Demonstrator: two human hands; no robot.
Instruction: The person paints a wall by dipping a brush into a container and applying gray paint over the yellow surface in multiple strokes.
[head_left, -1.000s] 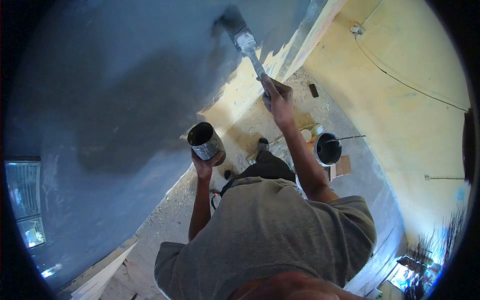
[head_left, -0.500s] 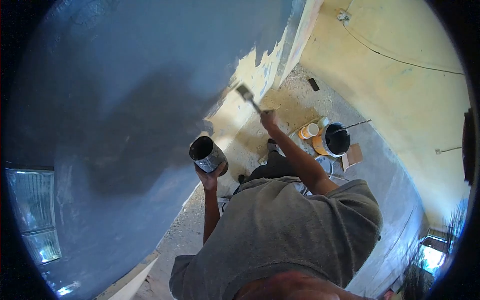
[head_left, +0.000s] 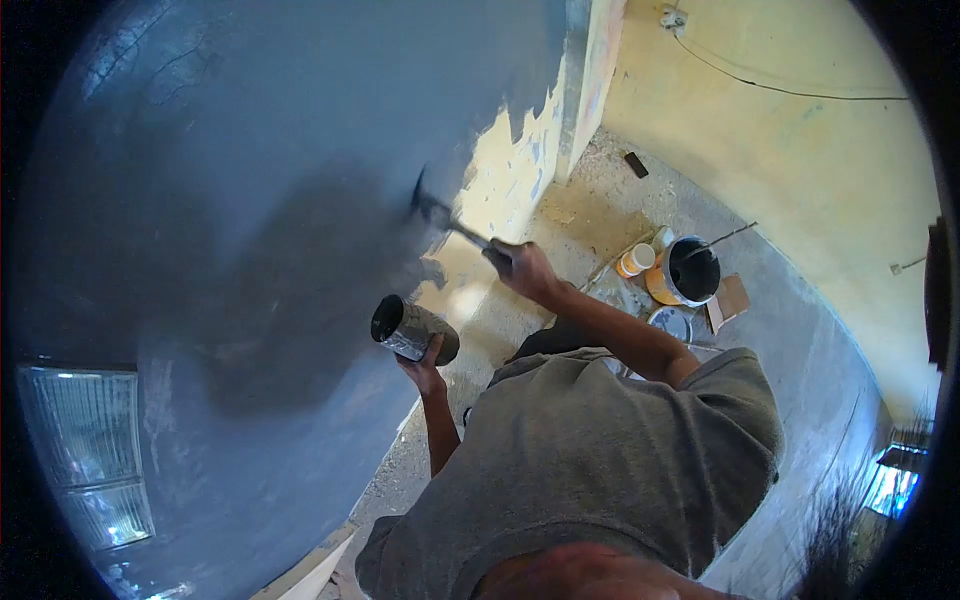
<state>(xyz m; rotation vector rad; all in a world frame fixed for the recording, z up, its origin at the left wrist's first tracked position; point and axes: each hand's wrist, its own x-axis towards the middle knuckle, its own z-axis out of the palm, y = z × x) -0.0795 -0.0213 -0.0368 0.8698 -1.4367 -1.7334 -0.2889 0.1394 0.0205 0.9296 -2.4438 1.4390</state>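
My left hand (head_left: 426, 372) is wrapped round a paint can (head_left: 420, 330), its open mouth tilted toward the wall and dark inside. In my right hand (head_left: 528, 272) is the handle of a paintbrush (head_left: 436, 212). The bristles, blurred, meet the wall (head_left: 330, 90) where its blue-grey paint borders a bare cream patch (head_left: 490, 190). My shadow falls dark across the painted part, left of the brush.
On the floor to the right stand a bucket of dark paint (head_left: 692, 272) with a stick in it, a small white-and-orange tub (head_left: 635, 261), a round lid (head_left: 671, 322) and a cardboard piece (head_left: 732, 300). A dark block (head_left: 636, 165) lies near the corner. A glass window (head_left: 85, 430) is at left.
My right hand has brought the paintbrush left and down, from over the cream patch onto the blue-grey paint. The paint can, still in my left hand, has shifted slightly downward in view.
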